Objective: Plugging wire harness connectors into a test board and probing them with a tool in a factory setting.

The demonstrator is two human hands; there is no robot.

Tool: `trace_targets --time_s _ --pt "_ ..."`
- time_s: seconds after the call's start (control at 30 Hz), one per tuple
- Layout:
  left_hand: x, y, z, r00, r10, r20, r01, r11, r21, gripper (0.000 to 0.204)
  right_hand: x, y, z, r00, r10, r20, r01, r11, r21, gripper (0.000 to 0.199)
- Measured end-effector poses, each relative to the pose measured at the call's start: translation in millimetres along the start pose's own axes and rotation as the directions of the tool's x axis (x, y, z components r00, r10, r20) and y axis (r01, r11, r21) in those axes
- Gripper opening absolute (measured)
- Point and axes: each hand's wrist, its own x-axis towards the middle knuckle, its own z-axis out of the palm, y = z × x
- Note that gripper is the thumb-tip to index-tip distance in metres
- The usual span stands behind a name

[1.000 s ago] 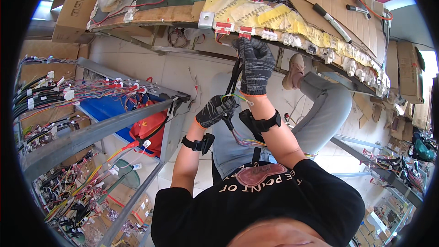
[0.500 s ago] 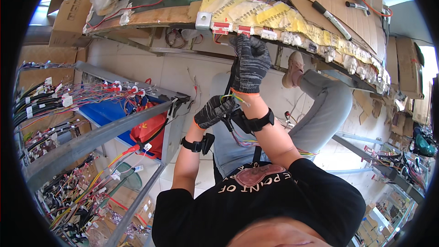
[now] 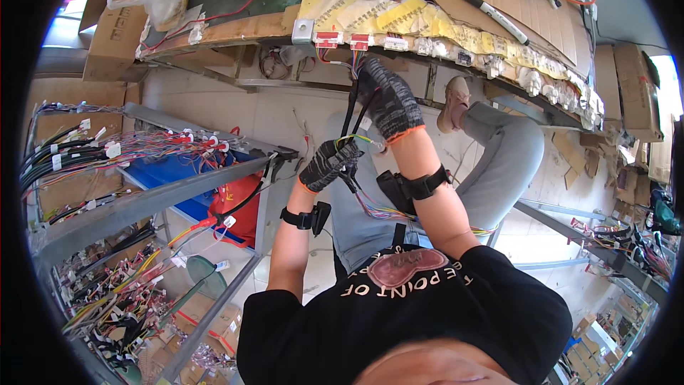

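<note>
Both my hands wear dark grey knitted gloves with orange cuffs. My left hand (image 3: 331,164) is closed round a wire harness (image 3: 348,115), whose black-sleeved branches run up to the bench edge. A yellow-green wire (image 3: 354,137) curves out by its fingers. My right hand (image 3: 390,100) is just below the edge, its fingers curled at a thin black branch of the harness; its fingertips are partly hidden. Two red connector holders (image 3: 328,40) sit side by side on the edge with coloured wires hanging from them. A white connector (image 3: 395,43) is to their right.
Yellow labelled strips (image 3: 420,23) cover the bench edge above a row of white connectors. Marker pens (image 3: 496,17) lie on cardboard. To the left, a metal rack (image 3: 157,196) carries many wire bundles, near a blue bin (image 3: 182,196). Cardboard boxes (image 3: 634,93) stand at right.
My right hand has come down and away from the second red connector holder, which now shows with wires hanging from it. My left hand stays closed on the harness. The view has shifted slightly.
</note>
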Motion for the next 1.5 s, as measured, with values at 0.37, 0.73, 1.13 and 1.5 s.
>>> trace_targets --time_s 0.37,0.73,1.13,1.5 --pt "4 17 19 0.989 0.023 -0.148 -0.030 0.998 -0.048 0.028 -16 -1 -7 0.584 -0.804 0.115 0.644 0.371 -0.669 0.015" --pt "12 30 25 0.997 0.036 -0.073 -0.030 0.996 0.087 0.035 -16 -27 -16 0.642 -0.728 0.242 0.615 0.299 -0.730 0.014" --pt "25 8 44 0.984 0.128 -0.121 -0.125 0.992 0.026 0.042 -44 -28 -18 0.904 -0.427 0.030 0.427 0.903 -0.044 0.016" --pt "26 57 79 0.999 0.031 0.006 -0.032 0.970 0.242 0.047 -35 -43 -31 0.782 -0.620 0.059 0.560 0.659 -0.502 0.009"
